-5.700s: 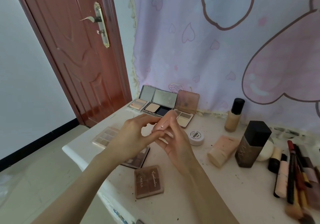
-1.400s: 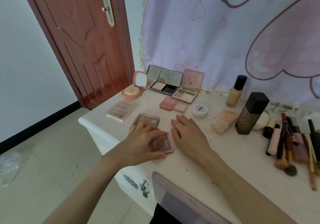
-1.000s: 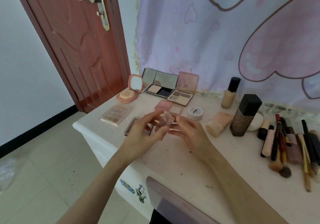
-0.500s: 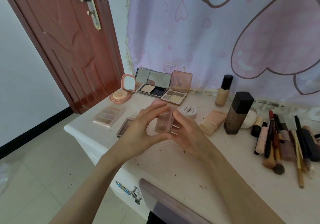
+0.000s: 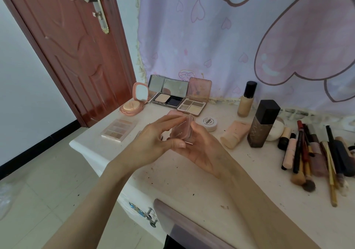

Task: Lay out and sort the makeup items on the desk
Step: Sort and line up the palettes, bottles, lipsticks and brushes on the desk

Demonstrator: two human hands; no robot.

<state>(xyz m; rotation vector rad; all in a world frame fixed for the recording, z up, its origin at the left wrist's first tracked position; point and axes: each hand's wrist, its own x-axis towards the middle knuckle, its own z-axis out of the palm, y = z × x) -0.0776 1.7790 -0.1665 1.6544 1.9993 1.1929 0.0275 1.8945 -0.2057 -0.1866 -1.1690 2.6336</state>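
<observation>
Pink square plastic compact, lifted above the white table, is pinched between left hand and right hand; both grip it. Best steady the base and pry the lid gently.

Translucent pink plastic on the palette, glossy. Worktop is matt, pale and speckled with grit. Door shows polished red wood with a brassy metal plate. Cloth curtain, soft and matt. Mirror glass gleams.
</observation>
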